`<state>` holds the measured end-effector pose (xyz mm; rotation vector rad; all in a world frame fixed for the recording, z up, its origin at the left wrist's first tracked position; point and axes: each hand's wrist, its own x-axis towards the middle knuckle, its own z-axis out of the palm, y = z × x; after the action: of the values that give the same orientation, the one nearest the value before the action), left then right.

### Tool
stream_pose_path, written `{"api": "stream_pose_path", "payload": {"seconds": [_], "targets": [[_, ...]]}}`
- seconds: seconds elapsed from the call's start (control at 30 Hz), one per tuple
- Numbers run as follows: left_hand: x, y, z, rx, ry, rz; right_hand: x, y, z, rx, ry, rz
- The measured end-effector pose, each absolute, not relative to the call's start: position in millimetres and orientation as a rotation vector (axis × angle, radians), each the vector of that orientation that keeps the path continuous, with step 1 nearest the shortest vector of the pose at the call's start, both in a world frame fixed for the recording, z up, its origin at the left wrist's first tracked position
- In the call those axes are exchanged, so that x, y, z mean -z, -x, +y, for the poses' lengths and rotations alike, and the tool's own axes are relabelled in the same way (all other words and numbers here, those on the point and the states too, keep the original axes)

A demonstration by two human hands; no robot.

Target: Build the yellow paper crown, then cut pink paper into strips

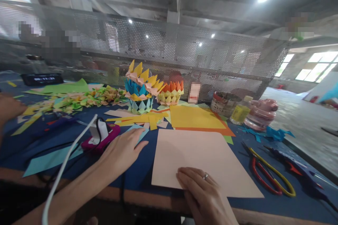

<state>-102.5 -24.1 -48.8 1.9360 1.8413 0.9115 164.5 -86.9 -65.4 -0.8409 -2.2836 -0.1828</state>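
Observation:
A large pale pink paper sheet [192, 151] lies on the blue tabletop in front of me. My right hand [202, 188], wearing a ring, is on its near edge, fingers together on top and the thumb lower at the edge; it appears to grip the sheet. My left hand [129, 144] reaches forward with the fingers stretched and the thumb apart. Its fingertips are over a light blue paper piece [142, 134], partly hidden by the hand; whether they touch it I cannot tell. Beyond the pink sheet are stacked yellow and orange sheets [195, 116].
Folded-paper baskets [139, 100] stand behind yellow strips [144, 117]. A magenta power block [91, 142] with a white cable [64, 165] is at left. Pliers [271, 175] and a glue gun [298, 168] lie right. Another person's hand [10, 107] shows far left.

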Motion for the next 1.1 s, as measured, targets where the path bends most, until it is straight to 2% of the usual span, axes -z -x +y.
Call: {"api": "stream_pose_path", "payload": {"seconds": [0.27, 0.4, 0.57, 0.73, 0.87, 1.1], "targets": [[51.0, 107.3, -0.5, -0.329, -2.233, 2.098, 64.9, -166.8, -89.2, 0.151, 0.814, -2.233], [47.9, 105.9, 6.4, -0.145, -2.273, 2.164, 66.0, -169.7, -88.8, 0.156, 0.797, -2.222], [35.6, 96.6, 23.0, -0.147, -2.391, 2.165, 67.9, -169.3, -86.4, 0.144, 0.787, -2.224], [26.4, 79.2, 66.8, -0.153, -2.53, 1.967, 69.5, -167.8, -86.2, 0.15, 0.797, -2.21], [32.0, 67.6, 99.8, -0.088, -2.456, 1.975, 72.1, -170.1, -85.2, 0.195, 0.763, -2.206], [46.9, 54.8, 112.7, -0.175, -2.398, 2.154, 74.1, -173.0, -78.6, 0.284, 0.718, -2.217]]}}
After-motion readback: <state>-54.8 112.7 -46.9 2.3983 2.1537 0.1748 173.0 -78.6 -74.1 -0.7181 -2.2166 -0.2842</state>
